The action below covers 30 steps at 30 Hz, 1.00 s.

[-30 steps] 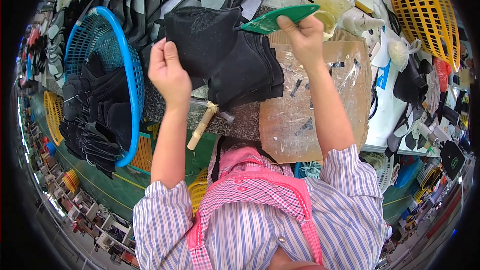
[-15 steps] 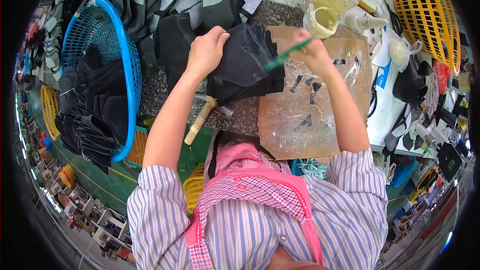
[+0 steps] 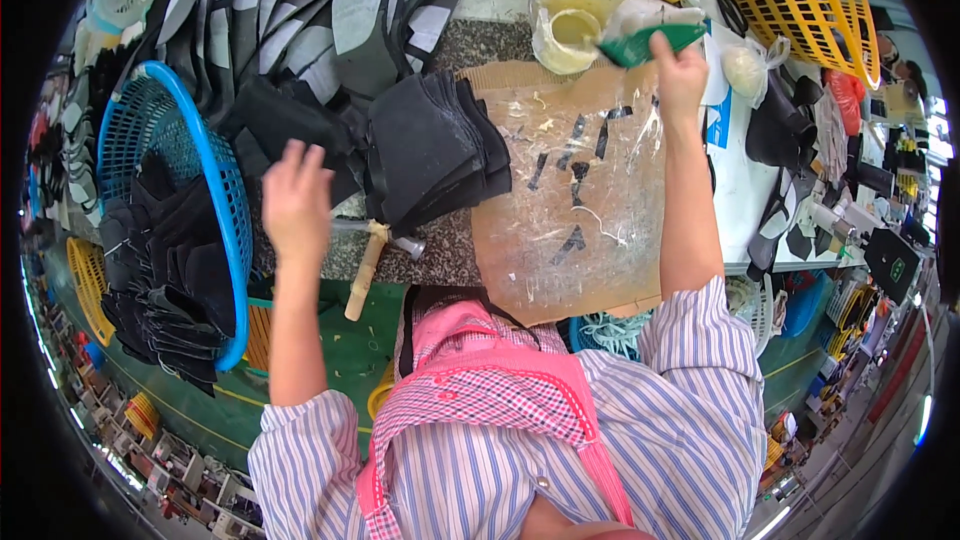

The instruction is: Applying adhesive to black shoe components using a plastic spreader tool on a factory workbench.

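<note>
My right hand (image 3: 682, 80) grips a green brush (image 3: 648, 43), smeared by motion, beside the round mouth of a glue-crusted pot (image 3: 572, 38). My left hand (image 3: 297, 202) is raised, blurred and with nothing in it, its fingers apart. It hovers near loose black fabric pieces (image 3: 290, 115), between the blue basket and the black stack. A fanned stack of black cut pieces (image 3: 425, 145) lies on the speckled worktop, its right edge overlapping a glue-stained cardboard sheet (image 3: 570, 240).
A blue basket (image 3: 235, 240) full of black pieces stands at the left. A hammer (image 3: 365, 275) lies near the front edge, its wooden handle jutting past it. Black-and-grey pieces (image 3: 360, 20) line the back. A yellow basket (image 3: 800, 0) and a knotted plastic bag (image 3: 745, 70) are at the right.
My left hand has let go of the black pieces and moved left, toward the blue basket. My right hand has taken the brush from the stack to the glue pot. The view has shifted.
</note>
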Motion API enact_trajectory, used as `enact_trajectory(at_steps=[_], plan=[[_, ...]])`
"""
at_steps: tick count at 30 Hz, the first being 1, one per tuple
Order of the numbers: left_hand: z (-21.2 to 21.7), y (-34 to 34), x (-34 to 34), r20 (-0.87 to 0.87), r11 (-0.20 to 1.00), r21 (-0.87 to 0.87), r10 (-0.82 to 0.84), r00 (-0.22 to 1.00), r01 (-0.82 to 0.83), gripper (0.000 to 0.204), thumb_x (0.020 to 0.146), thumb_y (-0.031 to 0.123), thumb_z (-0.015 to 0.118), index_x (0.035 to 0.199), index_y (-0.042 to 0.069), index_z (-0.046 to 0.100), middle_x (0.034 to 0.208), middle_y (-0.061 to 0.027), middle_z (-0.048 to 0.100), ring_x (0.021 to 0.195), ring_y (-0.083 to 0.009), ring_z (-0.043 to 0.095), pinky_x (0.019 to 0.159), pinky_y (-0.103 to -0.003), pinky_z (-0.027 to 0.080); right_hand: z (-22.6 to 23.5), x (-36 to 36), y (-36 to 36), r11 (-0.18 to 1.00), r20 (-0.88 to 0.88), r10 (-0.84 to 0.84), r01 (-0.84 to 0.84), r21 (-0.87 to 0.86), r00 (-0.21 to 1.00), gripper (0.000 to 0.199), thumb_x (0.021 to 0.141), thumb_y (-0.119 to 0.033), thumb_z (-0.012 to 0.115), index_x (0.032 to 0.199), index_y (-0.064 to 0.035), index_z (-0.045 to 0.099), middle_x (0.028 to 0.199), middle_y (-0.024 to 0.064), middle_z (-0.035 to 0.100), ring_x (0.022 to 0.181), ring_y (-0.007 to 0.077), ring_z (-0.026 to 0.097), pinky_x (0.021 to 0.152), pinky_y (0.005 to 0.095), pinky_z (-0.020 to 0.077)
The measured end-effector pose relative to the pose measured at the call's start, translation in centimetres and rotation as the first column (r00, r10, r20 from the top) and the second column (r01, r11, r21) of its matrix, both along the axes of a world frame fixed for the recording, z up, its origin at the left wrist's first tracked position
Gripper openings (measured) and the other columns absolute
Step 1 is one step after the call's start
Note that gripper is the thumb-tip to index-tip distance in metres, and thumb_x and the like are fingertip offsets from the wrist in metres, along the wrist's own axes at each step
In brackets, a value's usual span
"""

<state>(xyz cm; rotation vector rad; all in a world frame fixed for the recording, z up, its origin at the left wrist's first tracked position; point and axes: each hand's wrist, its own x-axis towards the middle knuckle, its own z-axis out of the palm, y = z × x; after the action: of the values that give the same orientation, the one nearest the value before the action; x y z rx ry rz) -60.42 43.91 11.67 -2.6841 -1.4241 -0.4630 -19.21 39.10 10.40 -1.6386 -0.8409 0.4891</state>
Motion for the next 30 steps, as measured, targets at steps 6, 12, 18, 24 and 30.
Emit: enact_trajectory(at_steps=[6, 12, 18, 24, 30], plan=[[-1.4, -2.3, 7.8, 0.332, 0.913, -0.26, -0.222, 0.917, 0.315, 0.038, 0.059, 0.015, 0.07, 0.093, 0.007, 0.057, 0.105, -0.013, 0.051, 0.096, -0.03, 0.048, 0.081, -0.036, 0.041, -1.1, -10.3, 2.3, 0.879, -0.248, 0.473, -0.473, 0.061, 0.846, 0.013, 0.074, -0.012, 0.06, 0.081, -0.001, 0.061, 0.071, 0.0032, 0.058, 0.071, 0.0116, 0.052, 0.064, 0.0243, 0.0412], [-2.2, -2.2, 8.2, 0.366, 0.892, -0.257, -0.266, 0.892, 0.371, 0.032, 0.061, 0.014, 0.068, 0.09, 0.006, 0.058, 0.103, -0.014, 0.05, 0.097, -0.0299, 0.047, 0.08, -0.035, 0.043, -2.6, -12.1, 5.9, 0.853, 0.306, 0.515, -0.515, -0.088, 0.801, 0.015, 0.069, -0.016, 0.064, 0.08, -0.0073, 0.061, 0.075, 0.0085, 0.051, 0.07, 0.0227, 0.049, 0.063, 0.0306, 0.0406], [-2.8, -2.8, 7.3, 0.28, 0.921, -0.21, -0.265, 0.923, 0.328, 0.029, 0.064, 0.011, 0.064, 0.091, 0.006, 0.058, 0.105, -0.013, 0.05, 0.097, -0.0295, 0.048, 0.08, -0.036, 0.043, -0.4, -11.2, 2.4, 0.697, 0.126, 0.717, -0.7, -0.157, 0.686, 0.018, 0.068, -0.019, 0.065, 0.081, -0.0068, 0.061, 0.07, 0.0089, 0.051, 0.071, 0.0217, 0.05, 0.063, 0.0312, 0.0402], [-2.5, -3.5, 9.4, 0.279, 0.935, -0.183, -0.246, 0.928, 0.303, 0.032, 0.06, 0.013, 0.066, 0.089, 0.006, 0.056, 0.104, -0.0134, 0.05, 0.096, -0.0301, 0.048, 0.079, -0.035, 0.043, -1.0, -12.8, 7.1, 0.851, 0.433, 0.52, -0.493, -0.183, 0.736, 0.013, 0.07, -0.021, 0.062, 0.077, -0.0108, 0.062, 0.069, 0.0086, 0.052, 0.067, 0.024, 0.049, 0.06, 0.0331, 0.0404], [-3.7, -3.5, 8.4, 0.198, 0.958, -0.042, -0.272, 0.942, 0.285, 0.024, 0.063, 0.014, 0.062, 0.085, 0.009, 0.054, 0.101, -0.0146, 0.052, 0.094, -0.0297, 0.05, 0.071, -0.034, 0.046, 1.3, -10.0, 1.4, 0.621, 0.312, 0.784, -0.681, -0.388, 0.538, 0.017, 0.069, -0.024, 0.064, 0.08, -0.0113, 0.062, 0.075, 0.0084, 0.055, 0.072, 0.024, 0.051, 0.066, 0.0336, 0.042]])
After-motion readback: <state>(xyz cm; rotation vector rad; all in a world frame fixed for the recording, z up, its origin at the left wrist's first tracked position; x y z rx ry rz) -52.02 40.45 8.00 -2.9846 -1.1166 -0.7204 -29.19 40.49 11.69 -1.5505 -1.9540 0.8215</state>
